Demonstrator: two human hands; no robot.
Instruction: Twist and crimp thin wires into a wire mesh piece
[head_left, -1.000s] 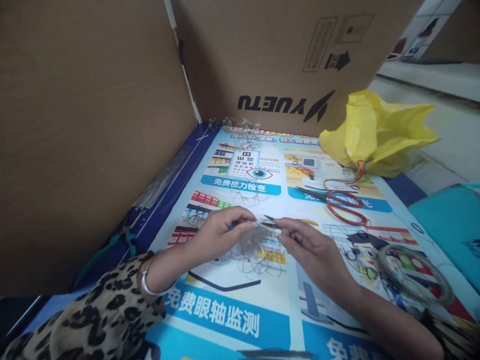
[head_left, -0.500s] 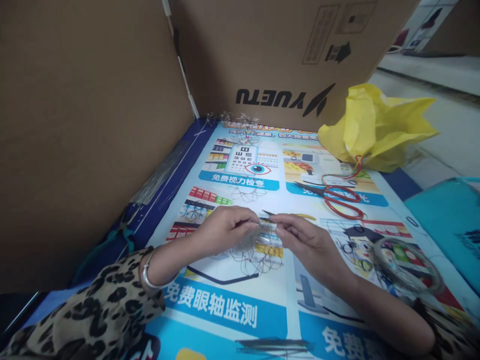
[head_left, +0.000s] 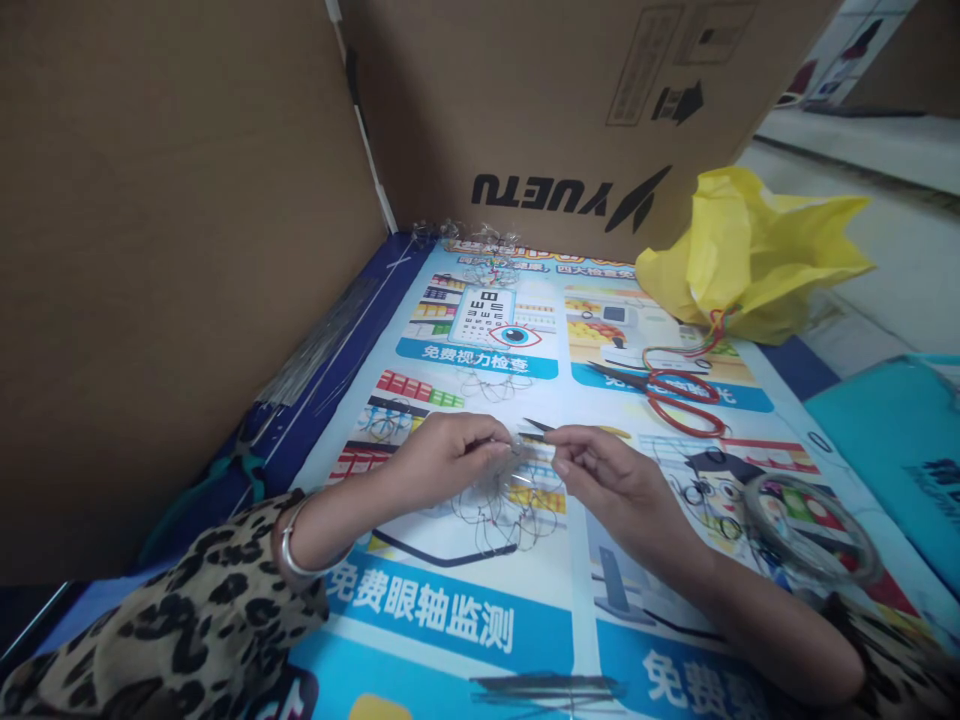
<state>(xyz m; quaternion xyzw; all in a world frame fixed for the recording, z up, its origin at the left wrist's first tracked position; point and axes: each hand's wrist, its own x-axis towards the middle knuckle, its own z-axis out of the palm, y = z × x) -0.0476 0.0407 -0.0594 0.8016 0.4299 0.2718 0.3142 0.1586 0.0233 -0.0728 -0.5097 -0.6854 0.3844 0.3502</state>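
My left hand (head_left: 465, 450) is closed, thumb against forefinger, on a piece of thin looped wire (head_left: 517, 455). More fine wire loops (head_left: 499, 515) spread out below it over the printed sheet. To its right, my right hand (head_left: 600, 470) is closed around a pair of tweezers (head_left: 537, 430) with two dark, slightly parted points. These points face my left hand, just above the wire. A yellow part shows behind my right fingers. The finest wire ends are too thin to follow.
Red-handled scissors (head_left: 682, 400) lie beyond my right hand, near a yellow bag (head_left: 742, 250). A wire coil (head_left: 817, 530) sits at right, cut wires (head_left: 547, 687) in front. Cardboard walls (head_left: 187, 250) stand left and behind. Teal-handled pliers (head_left: 244, 465) rest at left.
The tweezers' points have parted and show more clearly. My right hand has drawn slightly away from the wire, and my left hand has shifted a little left.
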